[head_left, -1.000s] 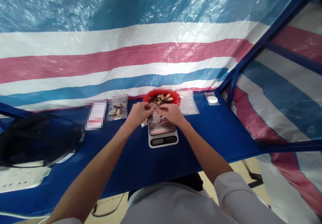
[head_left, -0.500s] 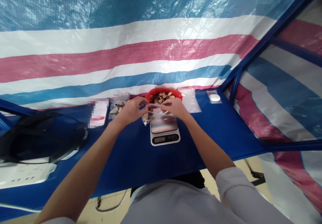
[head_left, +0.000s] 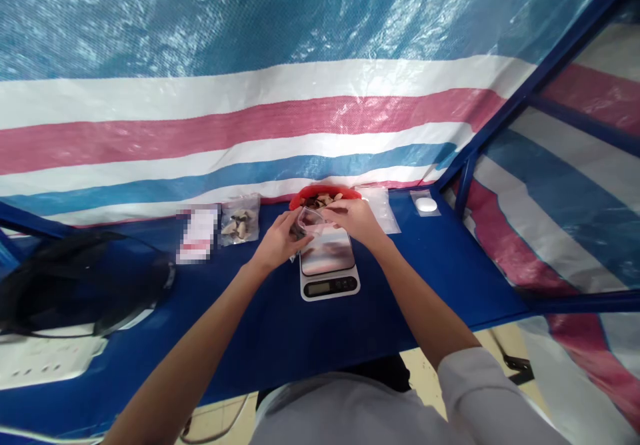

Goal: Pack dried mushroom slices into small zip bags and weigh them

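Note:
A clear plastic bag [head_left: 311,221] with its mouth spread open is held above the back of a kitchen scale [head_left: 329,288]. My left hand [head_left: 278,239] is closed around the bag's left side, thumb toward the front. At the right rim of the same bag, my right hand [head_left: 356,222] pinches the plastic with its fingertips. Right behind both hands is a red basket [head_left: 306,195] of brown and pale dried slices [head_left: 325,199]. Some dark pieces show by my left fingers, but whether they lie inside the held bag is unclear.
Left of my hands lie a filled clear bag of dried slices [head_left: 241,221] and a phone [head_left: 199,233]. A black mesh item [head_left: 85,278] and a white power strip [head_left: 47,361] are farther left. Flat clear bags [head_left: 384,213] and a small white object in a bag [head_left: 426,204] lie right.
The bag's mouth has gone from a flat, stretched strip to a rounded opening. My left hand has come down and wrapped round the bag's side. The view has tilted up slightly.

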The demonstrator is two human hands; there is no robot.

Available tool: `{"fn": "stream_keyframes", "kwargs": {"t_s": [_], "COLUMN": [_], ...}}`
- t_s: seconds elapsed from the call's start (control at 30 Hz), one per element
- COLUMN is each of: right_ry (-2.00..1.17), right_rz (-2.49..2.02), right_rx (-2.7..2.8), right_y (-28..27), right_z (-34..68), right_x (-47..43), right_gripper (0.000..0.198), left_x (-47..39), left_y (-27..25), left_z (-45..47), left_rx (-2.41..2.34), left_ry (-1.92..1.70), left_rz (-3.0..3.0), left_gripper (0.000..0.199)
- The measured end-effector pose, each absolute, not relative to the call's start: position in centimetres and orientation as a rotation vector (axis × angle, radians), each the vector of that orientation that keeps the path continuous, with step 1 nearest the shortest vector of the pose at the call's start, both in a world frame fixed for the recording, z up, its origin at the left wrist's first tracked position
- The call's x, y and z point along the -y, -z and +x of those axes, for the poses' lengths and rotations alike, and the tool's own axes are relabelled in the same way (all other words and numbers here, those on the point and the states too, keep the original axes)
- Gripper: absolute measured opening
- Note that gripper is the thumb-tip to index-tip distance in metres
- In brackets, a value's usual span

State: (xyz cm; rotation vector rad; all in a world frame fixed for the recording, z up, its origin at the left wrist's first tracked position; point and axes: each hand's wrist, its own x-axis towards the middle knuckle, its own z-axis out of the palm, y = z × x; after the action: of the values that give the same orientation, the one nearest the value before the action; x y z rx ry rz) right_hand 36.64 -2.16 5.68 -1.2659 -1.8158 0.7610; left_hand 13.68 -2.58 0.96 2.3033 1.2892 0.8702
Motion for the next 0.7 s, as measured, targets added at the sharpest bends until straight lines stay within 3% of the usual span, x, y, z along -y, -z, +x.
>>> {"fn": "stream_keyframes", "kwargs": {"t_s": [0.23,0.53,0.7], "right_ry": [-0.558,-0.883,-1.125], "right_rz": [-1.268,-1.043,-0.951], "right_rx": [2.158,2.031,1.842], "right_y": [-6.7,-6.2,-6.1], "right_z": [34.0,35.1,36.7], "right_x": [1.8,0.2,-0.5], "right_gripper": [0.021,0.012,0.019], "left_x": [2.2,1.8,0.8], "left_y": [-0.3,-1.8,-3.6], "left_z": [14.4,13.2,12.0], "left_rx": [-1.258,-1.3,-1.284], "left_ry": [-0.968,-0.764,-0.562], "left_rz": [2.3,2.147,1.999], "left_gripper": [0.064,0.073,0.07]}}
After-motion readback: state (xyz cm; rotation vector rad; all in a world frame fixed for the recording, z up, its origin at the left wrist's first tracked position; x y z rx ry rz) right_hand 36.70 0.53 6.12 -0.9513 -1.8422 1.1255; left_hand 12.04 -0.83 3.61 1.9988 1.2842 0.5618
